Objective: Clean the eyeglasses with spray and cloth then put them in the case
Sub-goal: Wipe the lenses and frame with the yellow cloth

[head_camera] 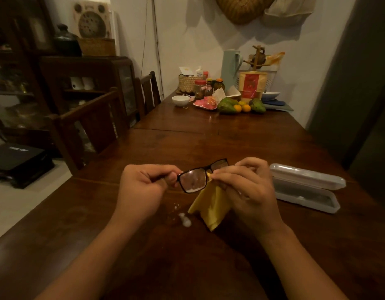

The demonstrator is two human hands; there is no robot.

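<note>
Black-framed eyeglasses (192,179) are held above the wooden table (187,144), their nearer lens wet with white foam at its lower edge. My left hand (141,187) pinches the frame's left end. My right hand (245,187) grips a yellow cloth (211,206) against the other lens; the cloth hangs down to the table. A grey glasses case (306,189) lies open to the right of my right hand. No spray bottle is in sight.
A small blob of white foam (185,220) and droplets lie on the table below the glasses. At the far end stand a white bowl (180,100), jars, fruit (241,106) and a jug. Wooden chairs (96,124) line the left side.
</note>
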